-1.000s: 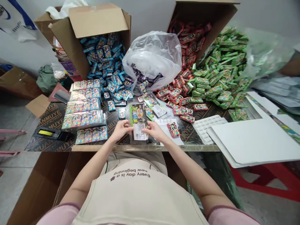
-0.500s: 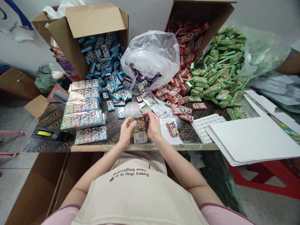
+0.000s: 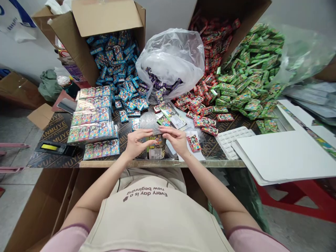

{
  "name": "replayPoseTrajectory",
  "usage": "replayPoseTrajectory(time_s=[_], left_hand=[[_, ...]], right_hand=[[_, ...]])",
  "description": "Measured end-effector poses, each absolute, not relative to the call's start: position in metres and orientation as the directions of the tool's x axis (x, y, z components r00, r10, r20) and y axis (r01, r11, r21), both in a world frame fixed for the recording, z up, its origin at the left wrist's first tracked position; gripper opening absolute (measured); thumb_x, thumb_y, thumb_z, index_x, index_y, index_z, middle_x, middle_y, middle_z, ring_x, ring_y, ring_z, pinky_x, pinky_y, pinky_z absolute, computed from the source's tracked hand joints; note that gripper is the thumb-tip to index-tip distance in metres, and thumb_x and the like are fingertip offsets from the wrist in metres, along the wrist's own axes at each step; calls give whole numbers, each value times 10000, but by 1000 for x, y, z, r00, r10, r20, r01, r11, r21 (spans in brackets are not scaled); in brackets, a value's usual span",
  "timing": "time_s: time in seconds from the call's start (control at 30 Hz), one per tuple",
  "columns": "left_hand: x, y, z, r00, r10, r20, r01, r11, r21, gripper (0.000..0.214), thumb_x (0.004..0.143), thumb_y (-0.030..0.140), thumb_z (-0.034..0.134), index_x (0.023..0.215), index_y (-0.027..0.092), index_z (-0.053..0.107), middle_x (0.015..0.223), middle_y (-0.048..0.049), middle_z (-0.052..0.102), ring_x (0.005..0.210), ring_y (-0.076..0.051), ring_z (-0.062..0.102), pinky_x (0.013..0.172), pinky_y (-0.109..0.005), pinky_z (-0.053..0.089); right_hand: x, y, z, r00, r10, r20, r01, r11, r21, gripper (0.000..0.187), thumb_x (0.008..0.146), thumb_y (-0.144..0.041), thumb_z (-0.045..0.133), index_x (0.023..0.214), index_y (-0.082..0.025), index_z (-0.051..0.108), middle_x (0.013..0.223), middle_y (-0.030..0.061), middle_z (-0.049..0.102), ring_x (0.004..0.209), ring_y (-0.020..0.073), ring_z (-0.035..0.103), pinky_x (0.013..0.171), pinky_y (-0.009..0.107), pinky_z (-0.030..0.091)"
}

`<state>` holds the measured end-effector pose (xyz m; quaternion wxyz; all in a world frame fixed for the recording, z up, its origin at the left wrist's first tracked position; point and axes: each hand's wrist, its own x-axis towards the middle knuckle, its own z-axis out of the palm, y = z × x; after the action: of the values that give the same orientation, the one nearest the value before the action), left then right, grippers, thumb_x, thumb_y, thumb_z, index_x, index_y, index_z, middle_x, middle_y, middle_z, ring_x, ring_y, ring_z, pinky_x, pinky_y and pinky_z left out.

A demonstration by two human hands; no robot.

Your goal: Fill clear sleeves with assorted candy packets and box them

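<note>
Between my two hands a dark printed packet (image 3: 156,151) stands upright at the table's front edge, a barcode label on its lower half. It looks like a folded card or pouch; I cannot tell which. My left hand (image 3: 137,142) pinches its upper left, fingers along the top edge and thumb across the front. From the other side my right hand (image 3: 178,140) has its fingers closed over the upper right corner. Just behind lie flat printed cards (image 3: 173,116) on a clear plastic bag (image 3: 149,121). A small red box (image 3: 194,142) rests on white paper right of my right hand.
Wrapped sets of small boxes (image 3: 91,115) are stacked at left, near a black tape dispenser (image 3: 56,147). Heaps of blue boxes (image 3: 115,59), red boxes (image 3: 216,42) and green boxes (image 3: 249,70) line the back. White boards (image 3: 286,154) overhang the right front edge.
My left hand has shifted left and my right hand slightly right and down. Both hands' fingers now lie along the packet's top edge, facing each other. The view has moved slightly.
</note>
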<state>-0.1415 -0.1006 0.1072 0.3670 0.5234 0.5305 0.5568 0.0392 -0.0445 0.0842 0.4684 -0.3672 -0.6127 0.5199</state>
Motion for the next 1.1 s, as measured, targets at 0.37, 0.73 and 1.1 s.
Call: replayPoseTrajectory(time_s=[0.37, 0.73, 1.1], left_hand=[[-152, -88, 118, -57, 984, 167, 291, -143, 946, 82, 714, 274, 733, 710, 195, 757, 715, -60, 730, 679, -193, 664, 690, -315, 529], [-151, -98, 101, 196, 851, 486, 574, -502, 647, 125, 885, 238, 584, 910, 189, 697, 946, -75, 736, 863, -169, 690, 791, -301, 541], [-188, -141, 72, -341, 939, 49, 429, 109, 897, 297, 858, 331, 601, 1100, 159, 613, 871, -53, 713, 741, -171, 663, 691, -274, 514]], right_hand=[[42, -42, 107, -385, 918, 98, 76, 137, -988, 176, 752, -389, 726, 781, -218, 753, 732, 22, 735, 620, 162, 650, 612, 313, 554], [44, -56, 72, -332, 769, 546, 128, 610, -782, 202, 882, -199, 591, 995, -274, 740, 960, 13, 759, 935, 191, 713, 884, 364, 577], [-37, 1, 63, -680, 614, 401, 105, 622, -776, 667, 881, -352, 605, 1479, -276, 319, 1270, 80, 638, 1145, 223, 618, 957, 414, 508]])
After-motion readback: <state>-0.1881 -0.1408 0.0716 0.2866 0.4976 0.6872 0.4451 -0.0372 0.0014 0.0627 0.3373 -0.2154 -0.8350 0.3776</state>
